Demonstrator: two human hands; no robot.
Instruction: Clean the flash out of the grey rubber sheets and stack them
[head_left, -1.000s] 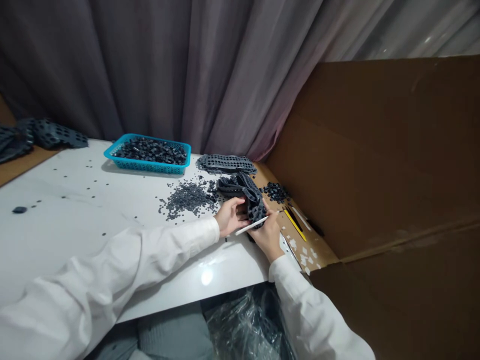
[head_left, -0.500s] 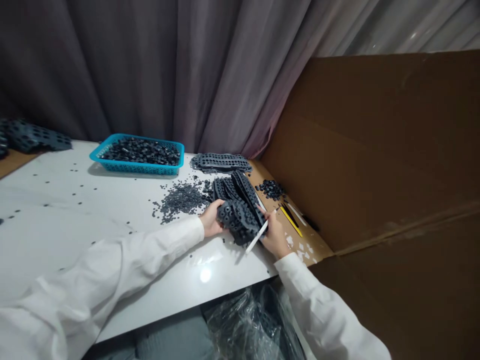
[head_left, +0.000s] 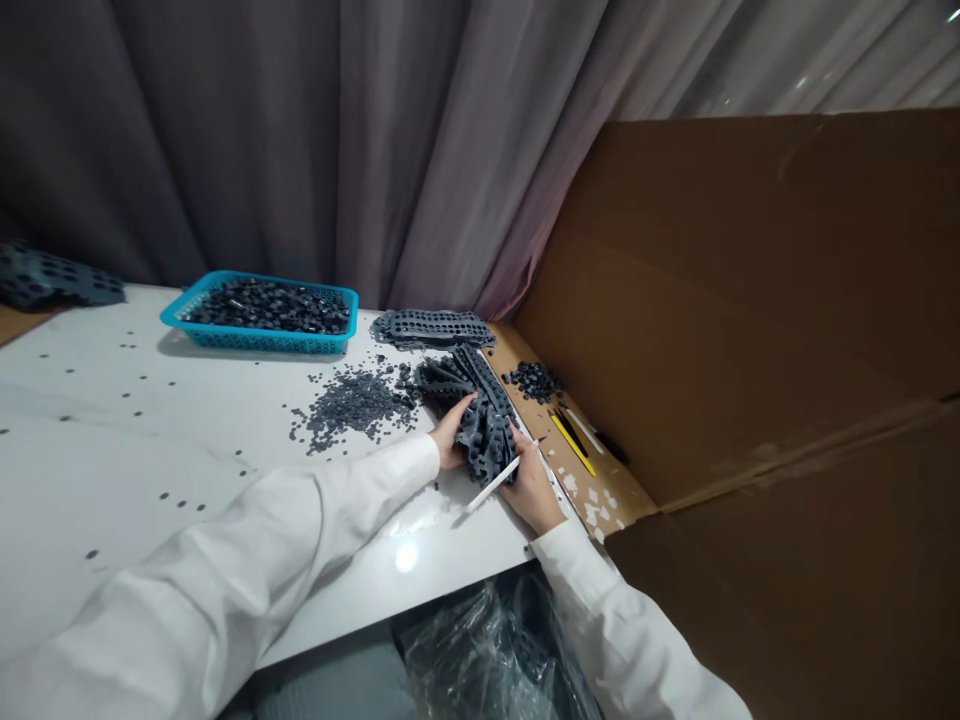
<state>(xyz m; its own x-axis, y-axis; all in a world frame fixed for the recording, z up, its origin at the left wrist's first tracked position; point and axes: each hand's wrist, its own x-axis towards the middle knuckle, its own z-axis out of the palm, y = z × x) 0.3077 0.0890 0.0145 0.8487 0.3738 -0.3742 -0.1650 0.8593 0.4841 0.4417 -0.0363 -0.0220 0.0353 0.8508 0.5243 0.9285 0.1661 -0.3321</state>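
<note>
L hand (head_left: pixel 450 436), R hand (head_left: pixel 531 488) both grasping dark perforated strips (head_left: pixel 486 436) over bench (head_left: pixel 442 550), nr front edge. R also holds white stick (head_left: pixel 491 487); finger grip hard to see. Loose dark discs (head_left: pixel 352 405) L of strips; blue basket (head_left: pixel 259 342) w/ dark pcs (head_left: pixel 270 305) behind discs.

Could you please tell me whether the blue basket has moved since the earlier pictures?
No, the blue basket has shifted neither way: its gap to the flat perforated strips lying on the white table looks unchanged.
</note>
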